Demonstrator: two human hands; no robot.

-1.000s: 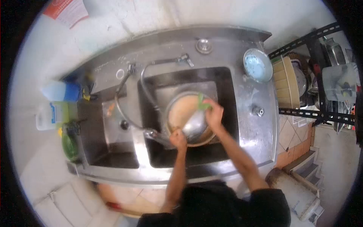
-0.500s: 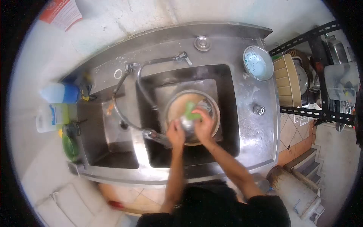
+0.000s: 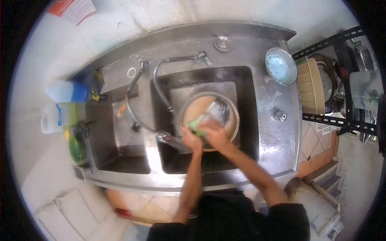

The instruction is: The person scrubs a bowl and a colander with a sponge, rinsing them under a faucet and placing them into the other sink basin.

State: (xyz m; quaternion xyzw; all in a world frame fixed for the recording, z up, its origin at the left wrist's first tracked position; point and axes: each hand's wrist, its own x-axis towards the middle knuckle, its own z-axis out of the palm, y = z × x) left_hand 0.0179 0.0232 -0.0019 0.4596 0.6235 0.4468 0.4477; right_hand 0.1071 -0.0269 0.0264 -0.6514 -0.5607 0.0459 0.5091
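Note:
A round basin (image 3: pixel 237 122) of brownish water stands in the larger sink bowl. Over its near side, my right hand (image 3: pixel 216 133) is closed on a soft green thing that looks like a scrubbing sponge (image 3: pixel 196 125). My left hand (image 3: pixel 192 138) is closed beside it, fingers against the green sponge; whatever else it holds is hidden and blurred. Shiny metal pieces (image 3: pixel 220 110) lie in the right half of the basin, too indistinct to name.
Left of the basin hangs a spray hose (image 3: pixel 163 137) on a flexible pipe. A bowl of bluish suds (image 3: pixel 281 66) sits at the back right. Bottles (image 3: pixel 66 91) line the left edge. Beyond the right side stands a dish rack (image 3: pixel 311 86) on a black shelf.
The right hand with the green sponge has moved left and down toward the left hand. The shiny metal thing seen between the hands is now covered. The whole view has shifted slightly.

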